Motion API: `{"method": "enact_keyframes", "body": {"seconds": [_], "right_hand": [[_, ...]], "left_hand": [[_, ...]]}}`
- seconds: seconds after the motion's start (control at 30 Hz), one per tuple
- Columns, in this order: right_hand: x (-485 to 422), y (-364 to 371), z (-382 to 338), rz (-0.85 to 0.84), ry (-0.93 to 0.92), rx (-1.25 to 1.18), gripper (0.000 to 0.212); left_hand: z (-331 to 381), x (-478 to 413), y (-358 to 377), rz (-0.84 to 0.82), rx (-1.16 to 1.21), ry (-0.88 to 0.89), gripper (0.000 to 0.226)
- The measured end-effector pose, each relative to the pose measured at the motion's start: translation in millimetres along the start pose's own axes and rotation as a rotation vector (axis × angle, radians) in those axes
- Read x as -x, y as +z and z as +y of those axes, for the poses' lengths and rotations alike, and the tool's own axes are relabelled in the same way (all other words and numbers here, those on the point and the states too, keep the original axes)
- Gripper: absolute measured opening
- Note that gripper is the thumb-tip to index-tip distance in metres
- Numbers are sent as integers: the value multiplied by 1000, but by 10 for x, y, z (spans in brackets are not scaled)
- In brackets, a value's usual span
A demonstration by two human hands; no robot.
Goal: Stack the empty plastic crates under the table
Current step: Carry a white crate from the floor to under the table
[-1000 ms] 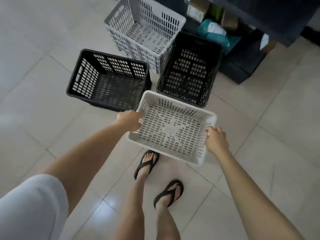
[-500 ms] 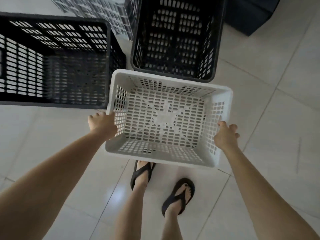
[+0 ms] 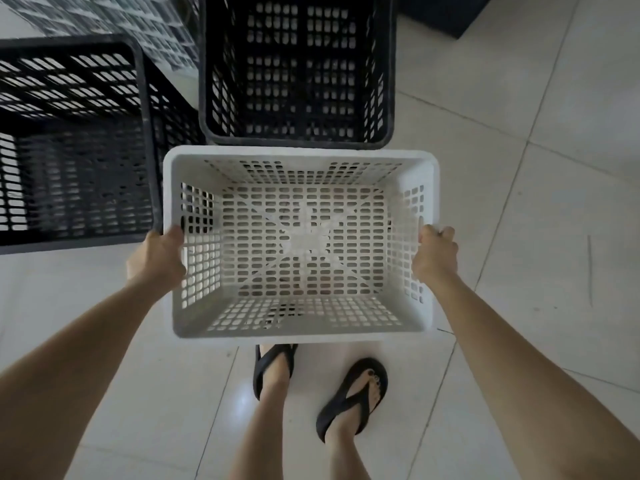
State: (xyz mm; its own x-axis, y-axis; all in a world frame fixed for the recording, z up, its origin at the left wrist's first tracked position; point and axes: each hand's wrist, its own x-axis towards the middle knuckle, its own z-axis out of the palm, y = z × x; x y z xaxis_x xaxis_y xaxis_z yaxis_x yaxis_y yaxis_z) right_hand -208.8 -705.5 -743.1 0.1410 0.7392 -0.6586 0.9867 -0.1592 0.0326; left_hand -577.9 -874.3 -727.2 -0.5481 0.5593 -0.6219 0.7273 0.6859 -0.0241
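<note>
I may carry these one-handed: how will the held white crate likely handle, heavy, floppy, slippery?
Probably light for its size: the white crate is empty and mostly holes. Likely fairly stiff: its rim looks straight between the left hand and right hand. The rim should give a firm grip, so probably not slippery.

White crate (image 3: 301, 244) among darker ones, on pale tiles.
The white crate is pierced with rows of small slots around a solid star at its base. A black crate (image 3: 298, 138) at 12 o'clock and a second black crate (image 3: 69, 133) at 9 o'clock show similar slot grids. The floor tiles (image 3: 519, 237) are glossy pale grey with thin dark joints. The flip-flops (image 3: 353, 393) at 6 o'clock are black.
</note>
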Motion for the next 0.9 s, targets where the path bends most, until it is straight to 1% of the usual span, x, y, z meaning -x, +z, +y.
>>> {"method": "enact_keyframes", "body": {"seconds": [0.13, 0.23, 0.4, 0.5, 0.63, 0.9], "right_hand": [[51, -94, 165, 24, -56, -2, 47], [149, -207, 356, 29, -38, -19, 45], [352, -547, 813, 14, -31, -30, 46], [483, -888, 1116, 23, -8, -48, 45], [618, -1423, 1497, 37, 12, -52, 42], [827, -2626, 2397, 131, 0, -54, 26]], "left_hand": [[110, 128, -107, 23, -14, -15, 37], [230, 285, -213, 33, 4, -15, 37], [542, 656, -432, 36, 34, 36, 37], [819, 911, -652, 42, 31, 80, 40], [1224, 1247, -1024, 59, 23, 136, 35], [2233, 2054, -1845, 59, 20, 179, 27]]}}
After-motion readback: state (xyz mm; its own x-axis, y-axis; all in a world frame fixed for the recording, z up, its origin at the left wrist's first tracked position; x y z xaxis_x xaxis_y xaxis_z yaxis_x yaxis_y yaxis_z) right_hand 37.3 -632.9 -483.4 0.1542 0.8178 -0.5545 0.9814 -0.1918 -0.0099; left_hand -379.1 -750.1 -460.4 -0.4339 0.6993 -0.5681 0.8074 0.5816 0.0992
